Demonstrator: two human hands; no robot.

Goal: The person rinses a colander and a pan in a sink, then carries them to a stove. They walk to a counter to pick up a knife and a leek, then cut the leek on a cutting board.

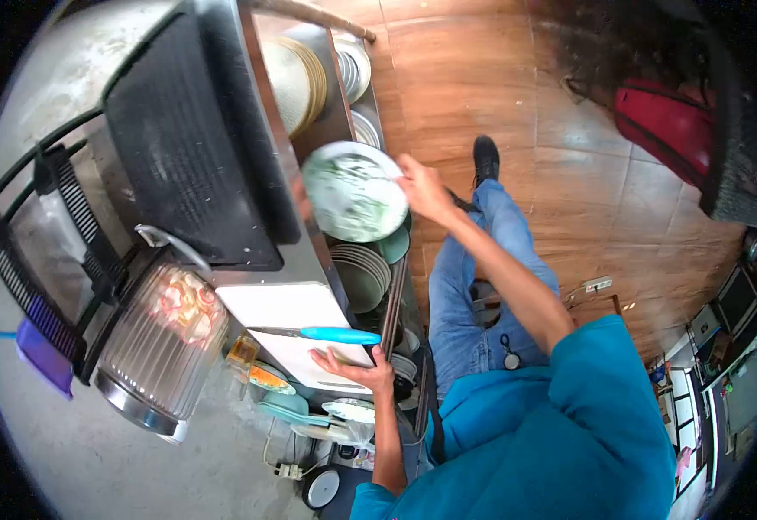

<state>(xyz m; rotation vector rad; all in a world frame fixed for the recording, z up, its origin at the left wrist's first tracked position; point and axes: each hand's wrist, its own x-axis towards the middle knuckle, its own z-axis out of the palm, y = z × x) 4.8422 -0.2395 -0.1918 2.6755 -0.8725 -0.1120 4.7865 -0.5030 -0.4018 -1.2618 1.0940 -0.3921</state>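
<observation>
Holding a green-patterned plate (354, 191) by its rim, right hand (422, 189) pinching it above the shelf stacks (363, 276).
Left hand (354, 368) rests flat, fingers spread, on the cutting board (296, 334) beside the knife (326, 334); risk: thin one-edge grip slips and the plate drops.

A person seen from above wears a teal short-sleeved top (560, 433) that fills the frame toward five o'clock. Both forearms are bare, as are the left hand (357, 368) and the right hand (423, 191). Faded blue jeans (474, 286) cover the legs near the centre. One black shoe (486, 158) shows toward twelve o'clock.
</observation>
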